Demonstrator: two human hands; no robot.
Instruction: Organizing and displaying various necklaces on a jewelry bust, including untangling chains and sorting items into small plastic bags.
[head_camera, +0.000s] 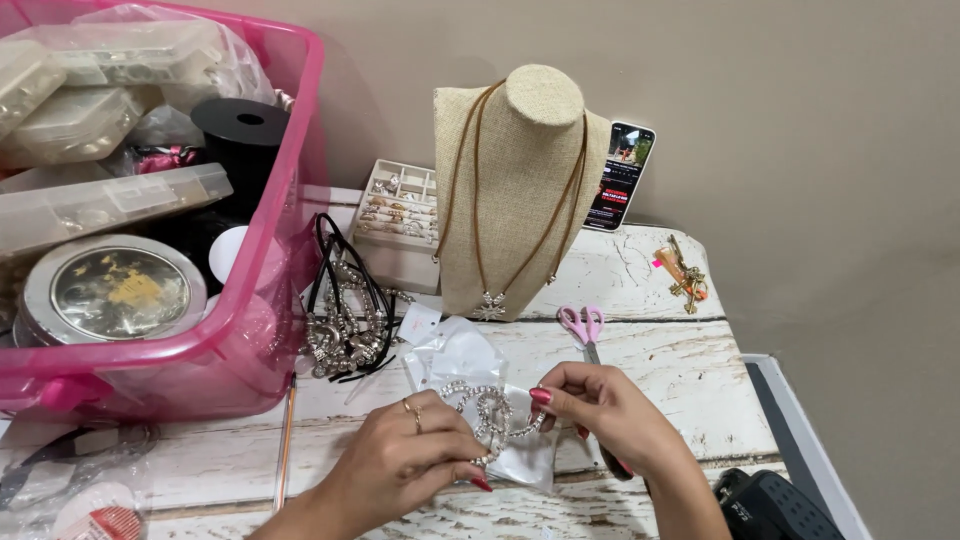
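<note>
Both hands pinch one rhinestone chain (490, 412): the left hand (400, 465) has its grip closed on the lower end, the right hand (600, 405) closed on the upper end. It hangs just over a clear plastic bag (455, 355) on the white tabletop (690, 370), in front of the burlap necklace bust (515, 190). Pink scissors (582, 325) lie right of the bust's base; a pink bin (200, 340) stands well left.
</note>
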